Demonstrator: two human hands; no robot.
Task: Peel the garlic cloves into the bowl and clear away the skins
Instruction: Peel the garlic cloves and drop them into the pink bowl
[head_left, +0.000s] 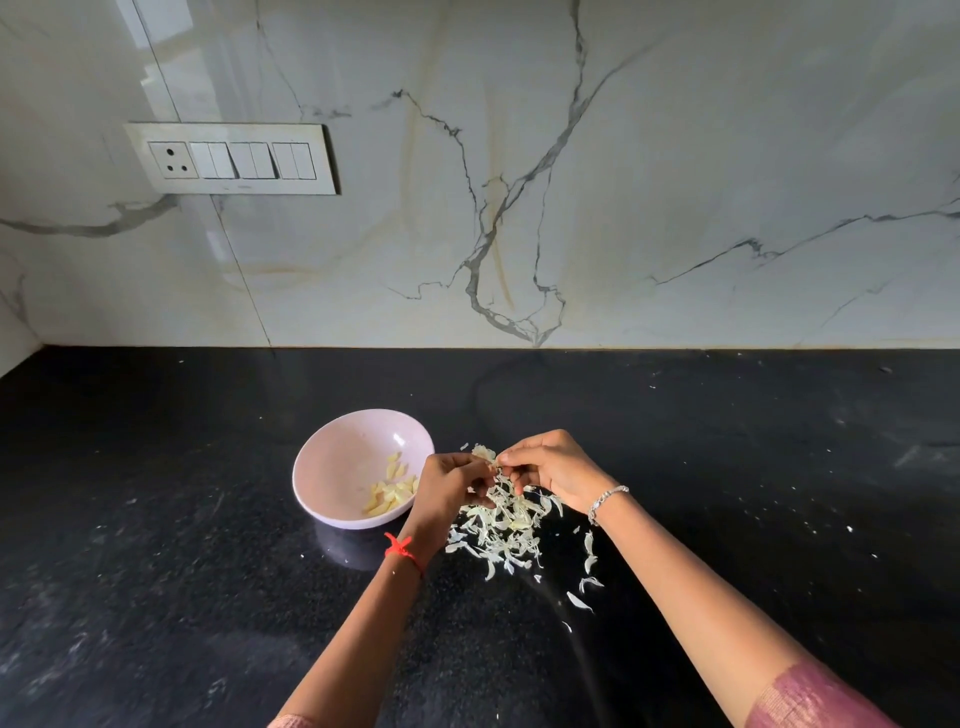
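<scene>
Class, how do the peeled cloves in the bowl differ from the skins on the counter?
The peeled cloves are pale yellow and plump; the skins are whitish, thin flakes. The cloves lie gathered inside the pink bowl; the skins lie scattered on the black counter. Both come from garlic.

pink bowl (332, 467), black counter (156, 597), white veined wall (675, 182)

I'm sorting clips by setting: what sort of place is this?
Most likely a home kitchen: a black stone counter against a marble-look wall with a switch panel, and a bowl of peeled cloves beside the left hand and right hand pinching a garlic clove over loose skins.
</scene>
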